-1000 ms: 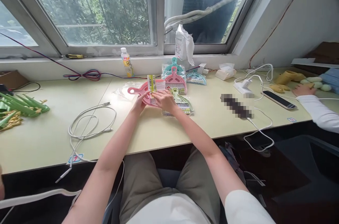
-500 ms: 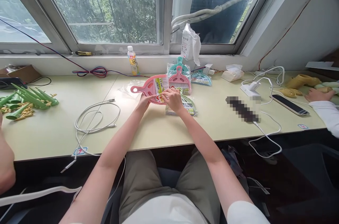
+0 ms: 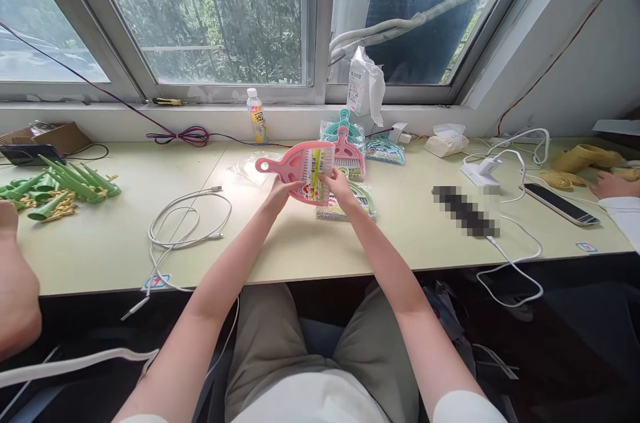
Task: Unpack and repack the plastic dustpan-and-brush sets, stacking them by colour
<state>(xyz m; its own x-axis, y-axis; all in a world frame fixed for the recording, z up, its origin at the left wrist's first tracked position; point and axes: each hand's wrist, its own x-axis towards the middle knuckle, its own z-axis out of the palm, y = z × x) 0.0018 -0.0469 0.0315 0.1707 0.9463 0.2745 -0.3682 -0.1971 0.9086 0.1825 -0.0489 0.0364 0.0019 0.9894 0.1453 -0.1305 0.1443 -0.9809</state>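
A pink dustpan-and-brush set (image 3: 299,176) is held tilted above a pale-topped table (image 3: 300,256), its printed label (image 3: 315,173) facing the camera and its looped handle pointing left. The person's left hand (image 3: 281,195) grips the lower edge near the handle, thumb laid across the front and fingers clamped on the set from below. The right hand (image 3: 342,188) pinches the opposite end, beside the white bristles, thumb and fingers closed on it. Just behind the right hand lies a green set (image 3: 364,201) in clear wrapping; farther back rest another pink set (image 3: 345,157), a teal set (image 3: 344,119) and a blue set (image 3: 385,151). Crumpled clear plastic (image 3: 243,169) lies left of the held set, with a drink bottle (image 3: 257,119) upright behind it. A white cable (image 3: 153,226) lies in loose loops on the left, and beyond it sits a heap of green plastic pieces (image 3: 83,184). To the right are a white charger (image 3: 480,171), a blurred-out dark object (image 3: 457,206) and a phone (image 3: 561,203). At the far right edge, a co-worker's hand (image 3: 614,184) rests near yellow pieces (image 3: 583,157). A window (image 3: 220,16) spans the back, showing greenery outside.
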